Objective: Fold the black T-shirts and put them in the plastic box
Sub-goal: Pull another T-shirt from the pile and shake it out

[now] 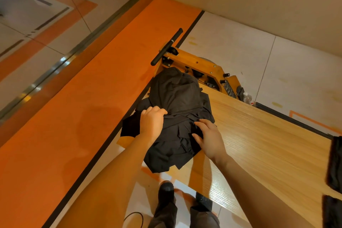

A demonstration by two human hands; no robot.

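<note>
While we look down from the head view, far out past our left hand (152,120) runs the orange floor band (88,102), edged by a dark strip on its table side. Left hand: fingers curled, gripping a bunch of fabric at the left side of the black T-shirts (177,116), knuckles up. The shirts sit as a rumpled heap between and under both hands, on the near-left corner of the wooden table (259,144); part of the heap hangs over the table edge just left of the left hand, part droops toward us below the wrists. Beyond the hands the pile rises in a hump. Right hand (208,138): fingers straight and slightly spread, palm pressing flat on the heap's right side, nothing pinched. Beyond the heap, further out from both hands, a yellow machine (201,66) with a black handle bar (166,47) stands on the floor beside the table end. Below our forearms, black shoes (166,190) on pale tile. Well to the right of the right hand, dark fabric pieces (335,164) lie at the table's right side, cut off by the frame; we cannot tell what they are.
</note>
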